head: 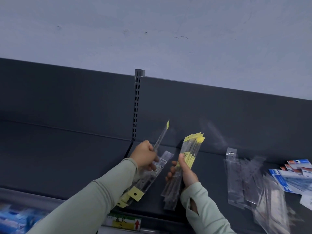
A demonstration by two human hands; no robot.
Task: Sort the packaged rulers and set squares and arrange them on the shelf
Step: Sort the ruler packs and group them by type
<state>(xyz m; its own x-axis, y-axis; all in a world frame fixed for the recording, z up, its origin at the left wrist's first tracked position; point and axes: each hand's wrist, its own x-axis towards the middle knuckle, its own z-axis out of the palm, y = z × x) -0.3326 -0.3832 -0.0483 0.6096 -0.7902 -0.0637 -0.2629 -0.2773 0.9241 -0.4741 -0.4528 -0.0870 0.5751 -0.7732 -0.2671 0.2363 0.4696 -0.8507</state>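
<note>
My left hand (pixel 145 156) grips one thin packaged ruler (pixel 161 136) with a yellow header, held upright above the dark shelf (pixel 67 159). Under that hand lies a small pile of clear ruler packs with yellow tabs (pixel 143 183). My right hand (pixel 184 173) holds a fanned bundle of several yellow-tagged ruler packs (pixel 190 154), thumb pressed on top. To the right, loose clear packs (pixel 243 179) lie scattered on the shelf, blurred.
Blue and white card packages (pixel 293 176) lie at the far right. A slotted upright post (pixel 137 105) splits the dark back panel. A yellow-green price label (pixel 124 222) with a red arrow sits on the shelf's front edge. Blue packaging (pixel 15 218) shows lower left.
</note>
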